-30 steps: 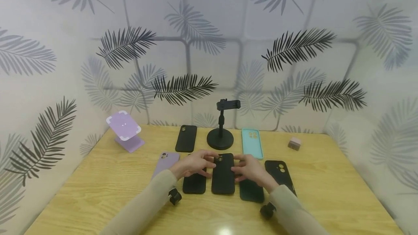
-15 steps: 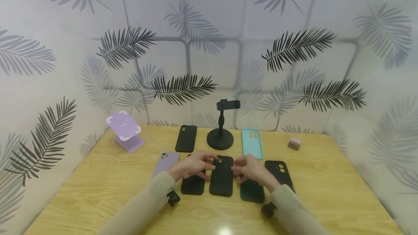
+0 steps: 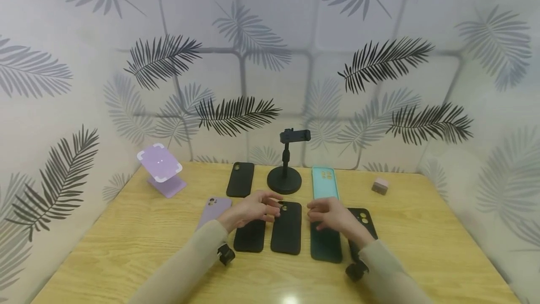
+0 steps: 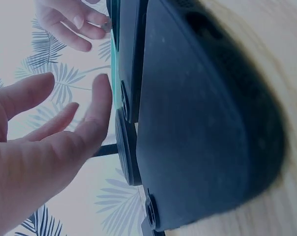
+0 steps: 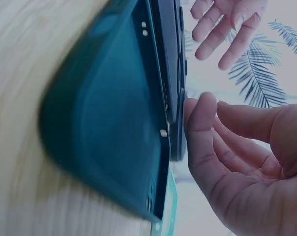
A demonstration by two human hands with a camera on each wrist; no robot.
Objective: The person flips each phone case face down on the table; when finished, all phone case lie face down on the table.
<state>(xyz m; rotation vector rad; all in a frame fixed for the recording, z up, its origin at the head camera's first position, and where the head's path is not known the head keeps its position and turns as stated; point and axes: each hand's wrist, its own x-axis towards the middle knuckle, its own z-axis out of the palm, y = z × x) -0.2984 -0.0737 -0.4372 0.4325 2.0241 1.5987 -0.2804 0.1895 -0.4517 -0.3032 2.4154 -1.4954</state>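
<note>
In the head view my left hand [image 3: 251, 211] hovers over a black phone case [image 3: 250, 239], its fingers loosely bent near the top left corner of the central black phone case [image 3: 286, 230]. In the left wrist view those fingers hold nothing. My right hand [image 3: 336, 217] is above a dark green phone case [image 3: 326, 247], fingers relaxed and apart from it. The right wrist view shows this green case [image 5: 114, 113] lying with its hollow side up. Another black phone case [image 3: 363, 213] lies partly hidden under my right wrist. A purple phone case [image 3: 214, 209] lies beside my left wrist.
Behind the row are a black phone case [image 3: 240, 179], a black phone holder [image 3: 284, 180] on a round base and a turquoise phone case [image 3: 324, 189]. A purple stand [image 3: 160, 163] is at the back left, a small pinkish block [image 3: 380, 186] at the back right.
The central black case and the one left of it have shifted slightly left and toward me. My right hand has moved right, away from the central case; the left has stayed nearly in place.
</note>
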